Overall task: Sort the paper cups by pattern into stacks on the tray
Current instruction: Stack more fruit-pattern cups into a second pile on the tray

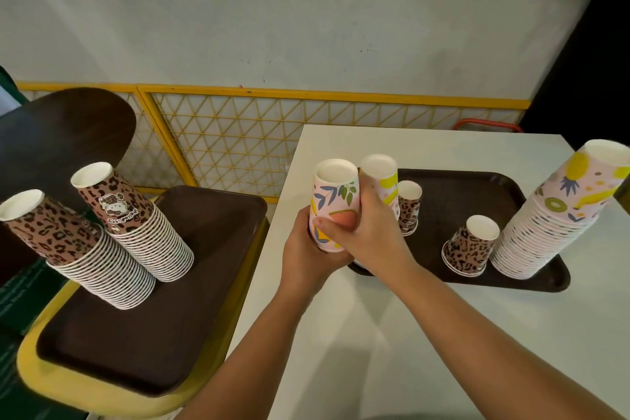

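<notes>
Head view: both hands meet over a white table [443, 334]. The left hand [306, 256] cups the lower part of an upside-down pink fruit-and-leaf patterned paper cup [334, 201]; the right hand [371, 232] wraps it from the side, thumb across its front. A second fruit-patterned cup [383, 181] stands just behind the right fingers. On the table's dark brown plastic tray [477, 187] stand a tall leaning stack of fruit cups [552, 218] and two short leopard-print stacks [472, 245]. A second brown tray [153, 317] at left holds two tall leopard stacks [136, 225].

Small inverted print under a cartoon on the leopard-print cup stack [116, 204], too blurred to read.
</notes>
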The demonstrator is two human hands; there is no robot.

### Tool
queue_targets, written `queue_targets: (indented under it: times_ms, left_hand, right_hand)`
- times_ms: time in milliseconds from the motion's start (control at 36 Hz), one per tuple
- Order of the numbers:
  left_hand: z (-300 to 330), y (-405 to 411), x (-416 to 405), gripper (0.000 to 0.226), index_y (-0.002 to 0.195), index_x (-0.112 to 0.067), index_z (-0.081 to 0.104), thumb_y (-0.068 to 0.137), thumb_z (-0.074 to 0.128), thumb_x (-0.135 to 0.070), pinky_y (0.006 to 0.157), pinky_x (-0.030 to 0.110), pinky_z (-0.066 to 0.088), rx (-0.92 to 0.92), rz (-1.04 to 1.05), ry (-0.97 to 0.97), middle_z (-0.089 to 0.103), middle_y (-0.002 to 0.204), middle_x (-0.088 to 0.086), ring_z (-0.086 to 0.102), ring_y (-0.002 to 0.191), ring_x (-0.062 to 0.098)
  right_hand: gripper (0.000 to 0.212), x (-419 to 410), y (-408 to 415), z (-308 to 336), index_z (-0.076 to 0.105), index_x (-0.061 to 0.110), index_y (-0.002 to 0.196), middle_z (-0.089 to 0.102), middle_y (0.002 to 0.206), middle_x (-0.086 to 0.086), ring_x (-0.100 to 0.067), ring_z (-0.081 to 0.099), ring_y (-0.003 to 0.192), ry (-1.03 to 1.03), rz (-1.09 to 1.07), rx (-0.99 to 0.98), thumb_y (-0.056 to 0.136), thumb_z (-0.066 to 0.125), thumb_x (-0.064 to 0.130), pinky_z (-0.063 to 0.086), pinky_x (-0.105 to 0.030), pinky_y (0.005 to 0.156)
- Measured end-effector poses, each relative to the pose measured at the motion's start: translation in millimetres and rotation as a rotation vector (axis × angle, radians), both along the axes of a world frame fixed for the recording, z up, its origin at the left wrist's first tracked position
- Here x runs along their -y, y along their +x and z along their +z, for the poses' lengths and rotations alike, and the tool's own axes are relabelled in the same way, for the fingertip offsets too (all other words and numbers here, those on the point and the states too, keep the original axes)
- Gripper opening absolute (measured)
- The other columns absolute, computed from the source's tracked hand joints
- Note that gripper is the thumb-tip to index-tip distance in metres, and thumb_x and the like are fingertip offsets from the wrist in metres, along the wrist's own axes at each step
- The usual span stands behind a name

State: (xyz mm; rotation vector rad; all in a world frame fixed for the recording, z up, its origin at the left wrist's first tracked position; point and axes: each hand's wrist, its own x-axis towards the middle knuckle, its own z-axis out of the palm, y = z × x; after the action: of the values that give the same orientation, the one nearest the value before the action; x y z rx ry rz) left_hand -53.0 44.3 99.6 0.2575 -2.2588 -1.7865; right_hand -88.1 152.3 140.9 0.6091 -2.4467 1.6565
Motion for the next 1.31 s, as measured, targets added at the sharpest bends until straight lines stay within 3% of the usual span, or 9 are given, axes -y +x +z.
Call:
queue_targets:
  times_ms: [194,250,333,556,667,917,1083,1167,1306]
  left_hand:
    - [-1.2,2.0,-1.1,0.092,0.136,-0.021,0.045,0.058,0.093,-0.016,0.093,0.029,0.055,0.021,-0.077,-0.006,0.064,0.124,-0.011,0.062,0.111,0.005]
    - [-4.5,1.6,0.1,0.09,0.133,-0.02,0.048,0.056,0.094,-0.02,0.092,0.031,0.055,0.047,-0.067,-0.029,0.066,0.121,-0.01,0.064,0.109,0.006]
    - [-8.3,1.9,1.1,0.081,0.127,-0.019,0.053,0.057,0.093,-0.014,0.087,0.026,0.056,0.088,-0.061,-0.032,0.069,0.115,-0.007,0.066,0.102,0.006]
    - [-8.2,3.9,1.7,0.066,0.117,-0.015,0.057,0.059,0.09,-0.009,0.07,0.016,0.052,0.153,-0.057,-0.047,0.07,0.105,-0.001,0.067,0.094,0.015]
    - [-7.6,4.6,2.6,0.065,0.117,-0.015,0.057,0.061,0.09,-0.01,0.066,0.013,0.052,0.161,-0.053,-0.047,0.07,0.105,-0.001,0.067,0.094,0.014]
    - [-3.1,5.8,2.9,0.064,0.116,-0.023,0.054,0.063,0.089,-0.014,0.066,0.01,0.053,0.164,-0.041,-0.051,0.067,0.105,-0.008,0.064,0.096,0.011]
    - [0.3,4.3,5.4,0.065,0.117,-0.022,0.055,0.063,0.089,-0.014,0.073,0.016,0.055,0.126,-0.02,-0.052,0.068,0.107,-0.005,0.065,0.097,0.011]
    - [1.6,3.1,6.6,0.065,0.118,-0.019,0.056,0.062,0.09,-0.015,0.076,0.022,0.056,0.102,-0.004,-0.041,0.069,0.107,-0.003,0.066,0.097,0.014]
    - [6.0,2.7,6.6,0.069,0.12,-0.021,0.056,0.061,0.091,-0.015,0.084,0.033,0.058,0.056,0.004,-0.036,0.07,0.109,-0.002,0.067,0.099,0.016]
  right_hand:
    - [0.051,-4.2,-7.5,-0.6,0.047,0.023,0.111,0.061,0.109,0.0,-0.01,0.058,0.099,0.016,-0.045,0.0,0.071,0.076,0.035,0.049,-0.021,0.082]
    - [0.049,-5.5,-8.5,1.8,0.048,0.02,0.11,0.063,0.105,0.003,-0.009,0.059,0.096,0.008,-0.048,-0.002,0.072,0.076,0.032,0.047,-0.014,0.078]
    - [0.049,-7.2,-11.0,7.6,0.049,0.015,0.112,0.062,0.098,0.01,-0.001,0.058,0.086,0.015,-0.063,-0.031,0.073,0.075,0.03,0.044,-0.004,0.069]
    - [0.047,-14.6,-19.0,39.8,0.05,0.016,0.108,0.06,0.094,0.01,0.001,0.06,0.083,-0.028,-0.122,-0.156,0.073,0.075,0.033,0.047,-0.009,0.068]
    - [0.042,-20.1,-24.1,59.6,0.05,0.021,0.105,0.059,0.091,0.024,0.013,0.059,0.081,-0.137,-0.191,-0.205,0.071,0.069,0.038,0.044,-0.003,0.067]
    - [0.051,-33.5,-46.6,62.7,0.049,0.01,0.117,0.059,0.098,0.017,0.018,0.056,0.085,-0.187,-0.308,-0.257,0.078,0.072,0.032,0.042,-0.002,0.07]
    - [0.054,-33.1,-48.3,27.9,0.048,0.014,0.117,0.06,0.103,0.008,-0.002,0.058,0.09,-0.066,-0.281,-0.127,0.074,0.074,0.033,0.044,-0.002,0.068]
    - [0.071,-30.6,-45.5,16.5,0.041,0.016,0.129,0.058,0.119,0.002,-0.008,0.057,0.101,-0.003,-0.244,-0.056,0.07,0.074,0.038,0.044,-0.009,0.075]
    - [0.085,-28.4,-22.8,21.3,0.031,0.008,0.139,0.038,0.139,-0.006,0.009,0.032,0.112,-0.05,-0.277,-0.2,0.072,0.068,0.046,0.028,0.009,0.078]
